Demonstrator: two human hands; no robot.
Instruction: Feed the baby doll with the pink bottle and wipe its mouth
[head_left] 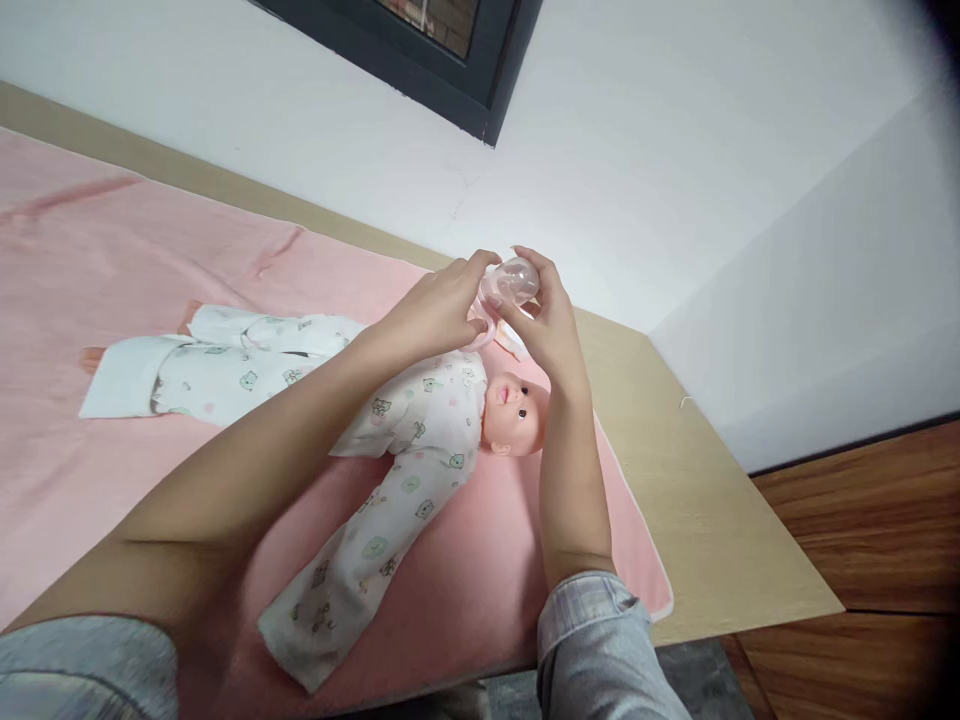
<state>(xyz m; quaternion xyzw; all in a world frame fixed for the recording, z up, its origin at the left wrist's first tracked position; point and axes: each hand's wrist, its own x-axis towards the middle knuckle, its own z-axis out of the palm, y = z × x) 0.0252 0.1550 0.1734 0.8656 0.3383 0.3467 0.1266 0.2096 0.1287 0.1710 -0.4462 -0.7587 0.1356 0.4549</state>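
A clear baby bottle with pink parts is held above the far side of the doll, near the wall. My left hand closes around its pink, lower part. Wrapped about the clear rounded end is my right hand, thumb and fingers on either side. Under my wrists a baby doll lies on its back in a white printed suit, its head to the right and feet to the left. My right forearm hides part of the head. A small white and pink item shows just below the bottle, partly covered.
A pink blanket covers most of the light wooden table. A white wall rises along the table's far edge, with a dark-framed window. Brown wooden panels stand at the right.
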